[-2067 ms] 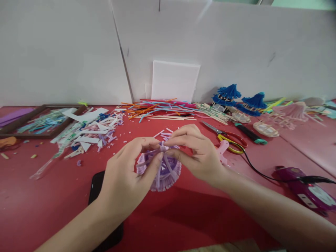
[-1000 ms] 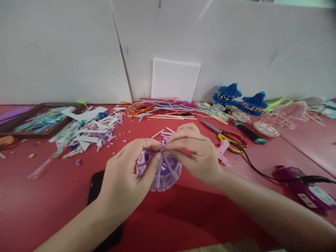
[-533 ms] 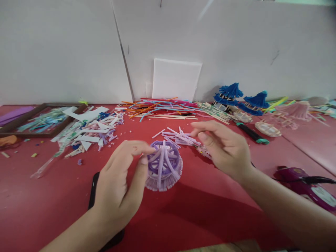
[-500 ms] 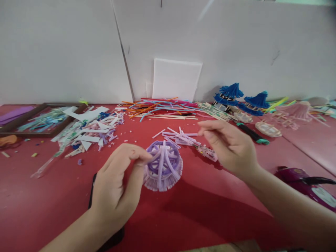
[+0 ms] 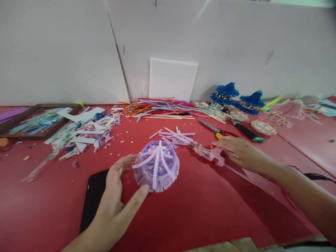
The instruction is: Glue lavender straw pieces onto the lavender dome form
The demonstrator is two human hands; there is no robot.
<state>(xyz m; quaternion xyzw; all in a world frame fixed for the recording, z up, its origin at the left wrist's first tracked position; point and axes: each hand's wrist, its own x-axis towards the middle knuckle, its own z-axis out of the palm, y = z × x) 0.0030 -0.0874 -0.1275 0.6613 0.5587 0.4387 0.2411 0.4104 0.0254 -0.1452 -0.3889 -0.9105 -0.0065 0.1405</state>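
Observation:
A round lilac and purple craft model [image 5: 156, 166], built of fuzzy strips with a fringed rim, stands on the red table. Several light strips fan down from its peak; one sticks out to the left. My left hand [image 5: 118, 196] holds the model's left side loosely, thumb at the front rim and fingers at the left edge. My right hand [image 5: 238, 150] lies over a pink glue gun [image 5: 208, 154] with its fingers stretched out; whether they touch it is unclear. A clear glue stick [image 5: 241, 174] runs from the gun's back.
Cut lilac strips [image 5: 178, 135] lie behind the model, with red-handled scissors [image 5: 210, 126] to their right. A black phone-like slab [image 5: 93, 196] is beside my left hand. Scraps [image 5: 89, 131] heap at left; blue-roofed models [image 5: 225, 92] stand back right. A white wall closes the rear.
My left finger and thumb have let go of a strip and spread around the model's side. My right hand has moved down and right to the glue gun, uncovering the scissors.

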